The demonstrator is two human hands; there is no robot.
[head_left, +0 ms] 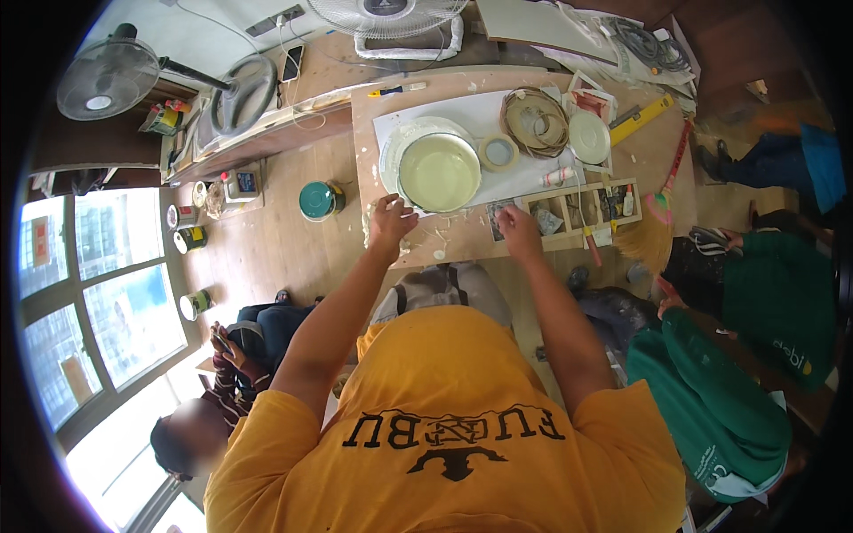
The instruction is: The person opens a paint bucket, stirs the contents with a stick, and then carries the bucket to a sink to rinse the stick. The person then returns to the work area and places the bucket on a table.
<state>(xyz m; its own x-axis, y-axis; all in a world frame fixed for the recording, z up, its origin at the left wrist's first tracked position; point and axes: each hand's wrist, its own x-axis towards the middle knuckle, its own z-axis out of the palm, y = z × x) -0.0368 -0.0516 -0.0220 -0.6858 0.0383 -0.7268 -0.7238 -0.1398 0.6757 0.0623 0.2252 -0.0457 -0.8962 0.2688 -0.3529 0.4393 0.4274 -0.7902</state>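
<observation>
My left hand [392, 226] is over the near edge of the worktable, fingers bent and apart, beside pale curled scraps [433, 229]. No object shows plainly in it. My right hand [520, 233] is at the left end of a wooden compartment tray [558, 236], its fingers curled together; anything between them is too small to make out. Between and beyond my hands stands a round pot [440, 173] of pale yellow-green paint or paste, with a pale round lid or dish partly under it. A roll of tape [498, 153] lies to its right.
Coiled cane [535, 123], a white dish [588, 136], a yellow spirit level [641, 119] and a straw broom [647, 240] occupy the table's right side. A fan [386, 13] stands behind. A teal-lidded can [317, 201] is on the floor at left. Other people sit or stand at both sides.
</observation>
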